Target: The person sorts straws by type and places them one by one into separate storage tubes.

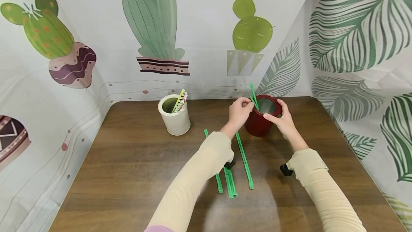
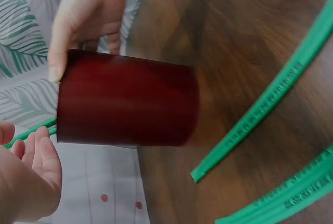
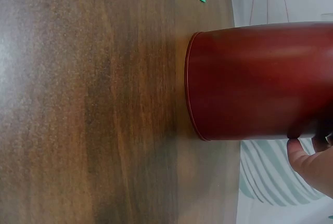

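Note:
A dark red canister (image 1: 260, 126) stands at the back right of the table, with green paper-wrapped straws (image 1: 254, 96) leaning out of its mouth. At its left rim my left hand (image 1: 239, 112) pinches a green straw between thumb and fingers. My right hand (image 1: 284, 120) grips the canister's right side, thumb at the front of the rim and fingers behind; the right wrist view shows part of this hand (image 3: 312, 164) against the canister wall (image 3: 255, 83). Several more green wrapped straws (image 1: 245, 160) lie on the table, partly hidden by the left forearm.
A cream canister (image 1: 176, 122) stands at the back left, holding a yellow stick and patterned sticks (image 1: 180, 102). The brown wooden table (image 1: 128, 174) ends at a fabric backdrop printed with cacti and leaves (image 1: 206, 28). Black wrist cameras sit under both sleeves.

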`<state>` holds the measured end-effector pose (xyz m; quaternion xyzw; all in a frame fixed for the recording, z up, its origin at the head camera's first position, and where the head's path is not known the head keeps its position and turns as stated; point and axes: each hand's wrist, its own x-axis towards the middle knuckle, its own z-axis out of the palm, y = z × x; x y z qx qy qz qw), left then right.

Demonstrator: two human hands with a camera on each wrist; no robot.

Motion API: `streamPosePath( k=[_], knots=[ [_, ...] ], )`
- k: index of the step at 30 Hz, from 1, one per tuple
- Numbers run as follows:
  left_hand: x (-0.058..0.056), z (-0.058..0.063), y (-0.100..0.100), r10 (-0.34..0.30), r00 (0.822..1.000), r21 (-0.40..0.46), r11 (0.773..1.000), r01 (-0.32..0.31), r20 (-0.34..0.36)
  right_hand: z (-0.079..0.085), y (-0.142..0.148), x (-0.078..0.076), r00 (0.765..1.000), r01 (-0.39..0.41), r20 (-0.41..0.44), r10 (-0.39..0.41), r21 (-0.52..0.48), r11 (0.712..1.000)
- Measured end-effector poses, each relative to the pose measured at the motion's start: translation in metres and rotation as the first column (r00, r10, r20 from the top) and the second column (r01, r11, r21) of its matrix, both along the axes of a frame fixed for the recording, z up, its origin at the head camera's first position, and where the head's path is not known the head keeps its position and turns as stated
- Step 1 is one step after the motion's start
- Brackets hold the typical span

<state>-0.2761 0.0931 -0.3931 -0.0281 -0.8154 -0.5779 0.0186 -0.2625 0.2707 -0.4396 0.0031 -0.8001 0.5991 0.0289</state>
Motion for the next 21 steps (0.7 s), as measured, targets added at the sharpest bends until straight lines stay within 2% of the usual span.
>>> streamPosePath(
  k=[9,14,21],
  knots=[
    [0.004,-0.013,-0.007,0.011,1.000,-0.087,0.996,-0.013,-0.016,-0.001,0.000,0.000,1.000,0.001,-0.006,-0.001,-0.005,1.000],
    [0.003,-0.020,-0.014,0.001,0.999,-0.082,0.997,-0.005,-0.049,-0.002,0.000,0.000,1.000,0.005,-0.009,-0.005,-0.002,1.000],
    [0.004,-0.036,-0.028,-0.008,0.997,-0.063,0.998,0.003,-0.078,0.003,-0.002,0.003,1.000,0.005,0.000,-0.005,0.009,1.000]
  ],
)
